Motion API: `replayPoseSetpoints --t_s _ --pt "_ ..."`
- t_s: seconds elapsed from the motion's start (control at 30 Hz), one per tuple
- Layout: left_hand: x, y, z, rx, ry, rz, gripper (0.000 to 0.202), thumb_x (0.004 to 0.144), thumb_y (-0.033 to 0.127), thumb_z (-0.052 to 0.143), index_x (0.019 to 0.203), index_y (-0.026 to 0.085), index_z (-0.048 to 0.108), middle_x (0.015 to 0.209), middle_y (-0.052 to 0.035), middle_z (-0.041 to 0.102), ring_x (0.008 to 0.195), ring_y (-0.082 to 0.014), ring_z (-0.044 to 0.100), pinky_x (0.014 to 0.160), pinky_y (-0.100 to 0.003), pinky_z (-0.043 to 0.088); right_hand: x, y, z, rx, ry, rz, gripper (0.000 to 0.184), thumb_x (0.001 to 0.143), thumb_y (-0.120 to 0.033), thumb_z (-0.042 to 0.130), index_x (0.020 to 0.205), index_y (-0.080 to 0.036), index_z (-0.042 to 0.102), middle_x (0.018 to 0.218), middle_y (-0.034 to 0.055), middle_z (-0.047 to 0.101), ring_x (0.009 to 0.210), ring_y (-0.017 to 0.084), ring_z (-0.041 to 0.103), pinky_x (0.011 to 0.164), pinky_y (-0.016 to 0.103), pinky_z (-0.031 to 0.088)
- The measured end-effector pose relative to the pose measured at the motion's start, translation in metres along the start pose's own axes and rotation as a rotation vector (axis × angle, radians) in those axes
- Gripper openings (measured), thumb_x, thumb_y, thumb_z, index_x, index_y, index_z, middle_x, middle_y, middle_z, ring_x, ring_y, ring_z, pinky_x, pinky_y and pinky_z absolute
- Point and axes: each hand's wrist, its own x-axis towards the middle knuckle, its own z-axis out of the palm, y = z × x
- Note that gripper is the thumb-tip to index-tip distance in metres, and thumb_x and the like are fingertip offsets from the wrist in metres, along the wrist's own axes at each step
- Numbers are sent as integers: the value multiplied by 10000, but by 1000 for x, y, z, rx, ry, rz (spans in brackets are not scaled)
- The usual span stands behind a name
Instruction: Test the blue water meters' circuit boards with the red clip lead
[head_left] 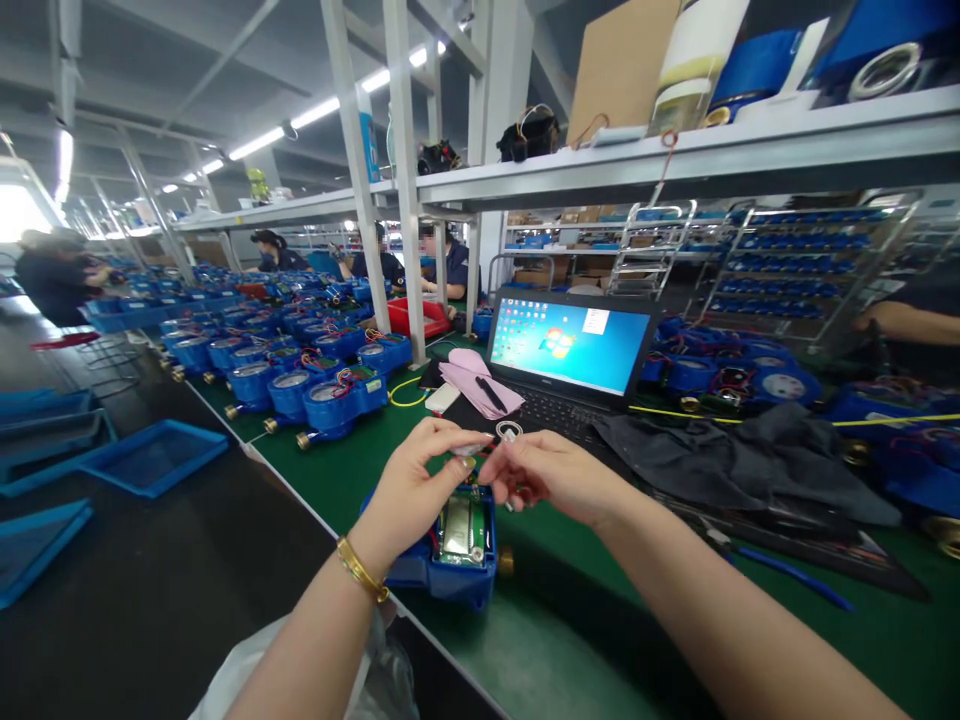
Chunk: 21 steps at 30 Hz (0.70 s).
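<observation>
A blue water meter [457,578] stands on the green bench top in front of me, its housing uncovered over a green circuit board [463,530]. A brass fitting [507,562] sticks out at its right. Above the board, my left hand [421,482] is closed, thumb and fingers pinching a small pale part [471,450] whose kind is unclear. My right hand [551,474] is closed beside it, its bent fingers pinching thin wires [489,452] close to the left fingertips. The wires' ends are mostly hidden by the fingers.
Behind my hands stands an open laptop [570,345], with a pink cloth [480,385] and pen to its left. A dark cloth [742,460] and blue tool [795,577] lie right. Several blue meters [330,400] line the bench. Blue trays [154,458] are left; people work beyond.
</observation>
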Motion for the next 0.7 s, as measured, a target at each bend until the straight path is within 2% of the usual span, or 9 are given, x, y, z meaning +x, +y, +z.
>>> replayPoseSetpoints --t_s 0.07,0.13,0.23,0.33,0.43,0.53,0.6,0.7 --pt "-2 2 0 63 7 53 243 842 209 533 1028 250 684 983 -41 560 978 -179 537 889 -328 433 3 1 15 166 -16 0 681 674 -798 451 725 -132 580 650 46 580 494 91 467 452 212 282" --pt "-4 4 0 174 -4 119 309 859 186 505 1119 274 647 1019 -46 553 1001 -184 527 899 -348 435 5 3 22 309 -6 -2 636 644 -770 559 700 -136 561 644 24 557 502 75 450 455 197 274" --pt "-11 7 1 331 -44 193 419 883 146 438 1260 298 541 1109 -56 535 1078 -194 493 939 -373 425 5 4 23 472 -4 3 552 558 -630 756 726 -136 577 629 -19 520 515 51 424 464 168 266" --pt "-17 13 3 392 -89 215 464 899 140 392 1334 286 457 1219 -64 500 1168 -189 452 995 -363 404 2 4 20 559 -44 24 491 486 -470 859 734 -125 613 603 -37 514 502 40 420 461 152 278" --pt "-26 21 -2 424 -130 187 541 887 183 434 1413 240 324 1364 -77 413 1280 -198 371 1079 -375 343 -2 2 17 599 -67 28 417 467 -347 887 701 -119 627 597 -37 540 499 38 443 478 150 329" --pt "-38 22 -10 523 -140 93 777 799 347 625 1449 217 220 1461 -98 307 1351 -262 286 1115 -449 301 -6 -1 15 613 -90 20 362 461 -254 893 672 -115 633 601 -25 575 523 52 489 514 160 384" --pt "-47 17 -14 630 -144 21 881 721 441 705 1440 221 246 1480 -109 293 1371 -309 247 1120 -521 266 -8 -2 15 613 -100 6 366 475 -212 887 748 -116 664 643 -17 606 571 66 528 557 169 418" --pt "-59 5 -13 745 -142 -39 800 736 526 667 1397 209 346 1447 -132 370 1354 -326 295 1118 -587 215 -9 -2 17 574 -91 -45 381 521 -193 866 846 -128 678 714 -11 631 637 80 561 617 187 451"
